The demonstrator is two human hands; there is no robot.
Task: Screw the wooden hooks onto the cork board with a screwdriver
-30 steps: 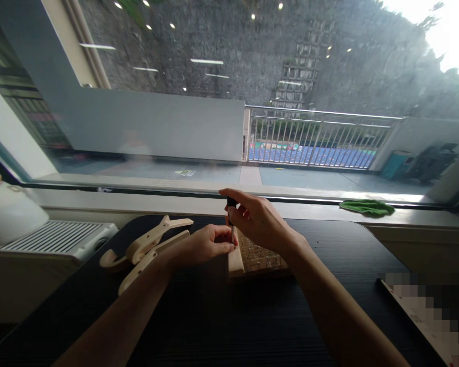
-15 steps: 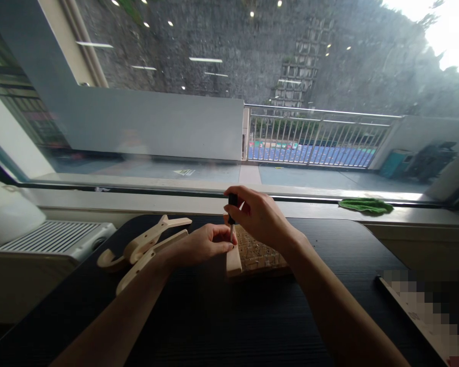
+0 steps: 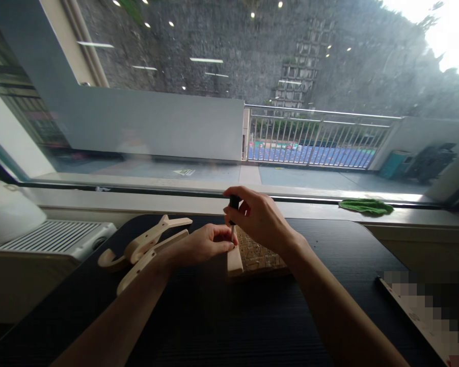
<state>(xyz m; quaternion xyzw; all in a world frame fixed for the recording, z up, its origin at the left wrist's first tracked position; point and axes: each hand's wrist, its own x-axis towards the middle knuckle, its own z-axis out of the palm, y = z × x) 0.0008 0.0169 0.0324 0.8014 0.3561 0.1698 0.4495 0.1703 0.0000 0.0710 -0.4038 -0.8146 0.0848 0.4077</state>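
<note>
The right hand [image 3: 265, 216] grips the screwdriver [image 3: 234, 203] upright over the wood strip [image 3: 235, 262], beside the brown board [image 3: 260, 254]. The strip points toward the window [image 3: 160, 122]. The left hand [image 3: 206, 245] curls nearer the tip; pinching, I can't tell.

No readable text; marks on triangular floor sign [image 3: 184, 172] and distant banner [image 3: 285, 146] too small.
</note>
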